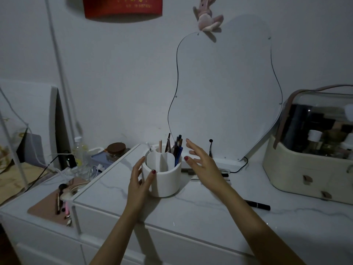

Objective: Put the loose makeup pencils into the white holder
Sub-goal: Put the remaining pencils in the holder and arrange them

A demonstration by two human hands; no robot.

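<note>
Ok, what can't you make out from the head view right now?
- Loose pencils behind the right hand: hand and forearm cover them, so no count.
- Black pen: the forearm hides its left end.
- White holder: the left hand covers its left side; front compartments too dim.
- Organiser case: cut off by the right edge.

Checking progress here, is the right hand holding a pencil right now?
No, the right hand is open and empty beside the white holder.

Matt plastic holder (165, 183) on glossy marble tabletop (210, 222)
</note>
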